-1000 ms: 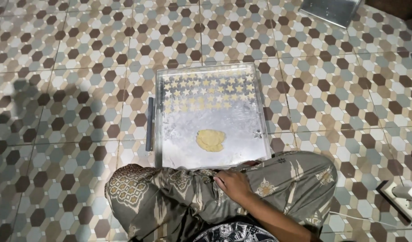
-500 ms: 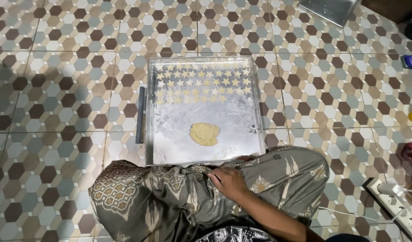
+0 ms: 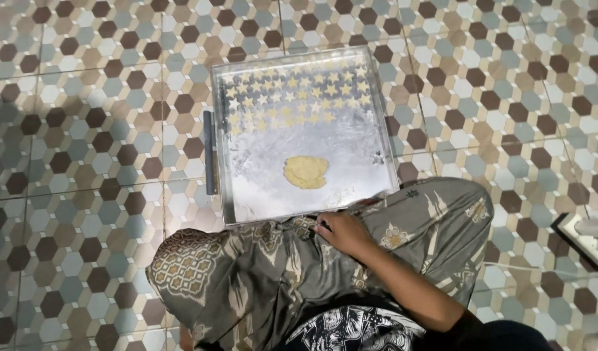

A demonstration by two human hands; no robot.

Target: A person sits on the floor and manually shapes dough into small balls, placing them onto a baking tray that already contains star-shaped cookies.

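A square metal baking tray [image 3: 247, 201] lies on the tiled floor in front of my folded legs. Rows of small star-shaped dough pieces [image 3: 295, 97] fill its far part. A flat lump of yellow dough [image 3: 305, 172] sits near the tray's middle, and a small star-shaped thing [image 3: 377, 158] lies by the right rim. My right hand [image 3: 343, 232] rests on my patterned trouser knee at the tray's near edge, fingers curled. Something small and dark shows at the fingertips, too small to identify. My left hand is out of sight.
A thin dark rod [image 3: 210, 153] lies on the floor along the tray's left side. A white power strip [image 3: 588, 237] with a white cable [image 3: 526, 266] sits at the right edge. Hexagon-patterned tiles [image 3: 84, 162] surround the tray.
The view has shifted a little, so the tray sits slightly differently in frame. My right hand stays on my knee by the tray's near edge.
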